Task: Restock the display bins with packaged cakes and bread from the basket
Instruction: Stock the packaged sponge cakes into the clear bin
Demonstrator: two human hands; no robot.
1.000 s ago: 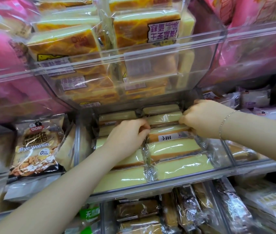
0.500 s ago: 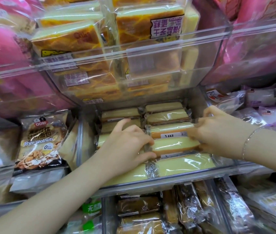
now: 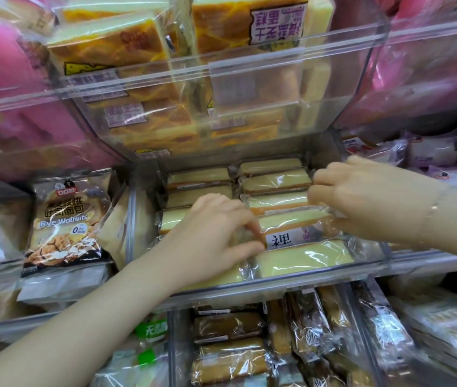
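- A wall of clear plastic display bins fills the frame, stacked in tiers and packed close, with pink packets blurred at the upper left and upper right.
- The upper bin point(image 3: 249, 88), at top centre, holds large orange-and-yellow cake packs stacked high; its sloped clear front overhangs the bin below.
- The middle bin point(image 3: 277, 283), at frame centre, holds two columns of pale yellow packaged cakes lying flat, each column nearly full from back to front.
- A Rye Walnuts bread bag point(image 3: 62, 227) stands upright in the next bin at centre left, just beside the middle bin's left wall.
- Darker brown cake packs point(image 3: 230, 325) fill the lower bin at bottom centre, with more wrapped packets to the lower right.
- The labelled cake point(image 3: 291, 227) lies in the right column, second from the front, tilted, with a white label at its near left corner.
- The left hand point(image 3: 213, 236) is closed on the wrapper at that cake's left end, thumb and fingers pinched together.
- The right hand point(image 3: 367, 196) is at the cake's right end, fingers curled onto the wrapper against the bin's right wall; I cannot tell whether that grip is clamped.
- Open room is slight: only the low gap between the cakes and the overhanging upper bin.
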